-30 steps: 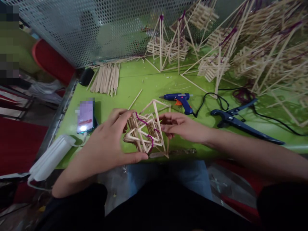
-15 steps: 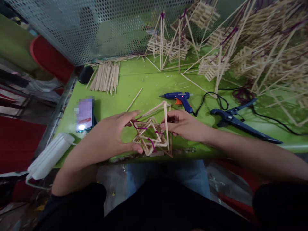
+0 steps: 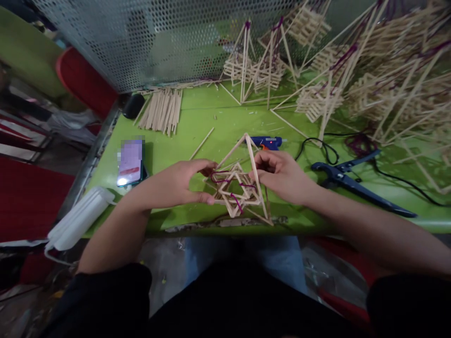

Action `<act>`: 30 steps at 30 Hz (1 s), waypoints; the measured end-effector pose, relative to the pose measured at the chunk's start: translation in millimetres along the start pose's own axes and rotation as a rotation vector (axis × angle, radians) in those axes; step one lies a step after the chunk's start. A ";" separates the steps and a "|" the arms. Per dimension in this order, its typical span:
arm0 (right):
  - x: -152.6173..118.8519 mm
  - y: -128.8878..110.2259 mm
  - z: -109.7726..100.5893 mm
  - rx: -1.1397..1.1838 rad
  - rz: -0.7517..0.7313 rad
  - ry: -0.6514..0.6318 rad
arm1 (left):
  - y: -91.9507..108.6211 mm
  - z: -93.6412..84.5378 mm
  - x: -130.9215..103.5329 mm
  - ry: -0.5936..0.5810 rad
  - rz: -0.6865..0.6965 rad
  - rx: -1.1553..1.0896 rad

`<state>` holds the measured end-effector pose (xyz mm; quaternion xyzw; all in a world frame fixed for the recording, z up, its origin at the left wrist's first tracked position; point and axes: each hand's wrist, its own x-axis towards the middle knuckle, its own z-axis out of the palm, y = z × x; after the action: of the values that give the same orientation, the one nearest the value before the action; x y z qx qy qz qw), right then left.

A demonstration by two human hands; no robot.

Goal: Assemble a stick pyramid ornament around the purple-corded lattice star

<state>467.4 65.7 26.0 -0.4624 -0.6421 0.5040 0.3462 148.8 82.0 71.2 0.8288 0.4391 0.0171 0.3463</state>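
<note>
A small frame of wooden sticks point(image 3: 232, 190), with star-shaped layers and purple cord laced through it, is tilted between my hands above the front of the table. On its left side, my left hand point(image 3: 179, 185) grips it between spread thumb and fingers. My right hand point(image 3: 282, 176) pinches the right side near a long upright stick point(image 3: 254, 171); its fingertips are partly hidden behind that stick. Just beyond my right hand lies a blue hot glue gun point(image 3: 266, 142), partly covered by the hand and frame.
Blue-handled cutters point(image 3: 347, 176) and a black cable lie right. A bundle of sticks point(image 3: 160, 110), a loose stick point(image 3: 202, 143), a phone point(image 3: 131, 164) and a white power strip point(image 3: 79, 218) are left. Finished-looking stick structures point(image 3: 319, 98) crowd the back right, by a perforated metal panel point(image 3: 158, 42).
The stick frame and both hands have shifted slightly right and up, and the frame's peak now overlaps the glue gun. The whole view has also shifted a little.
</note>
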 end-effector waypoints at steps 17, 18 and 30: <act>20.5 6.1 -20.4 0.019 0.030 -0.077 | -9.8 11.8 25.2 0.105 0.087 -0.125; 21.1 6.9 -21.7 0.007 0.036 -0.072 | -9.7 13.0 25.8 0.121 0.063 -0.122; 21.5 2.4 -28.4 0.011 0.176 -0.200 | -12.4 21.2 31.3 0.138 0.069 -0.117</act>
<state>486.7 95.4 30.4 -0.4625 -0.6275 0.5796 0.2375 166.1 97.9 39.2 0.8187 0.4314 0.1118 0.3622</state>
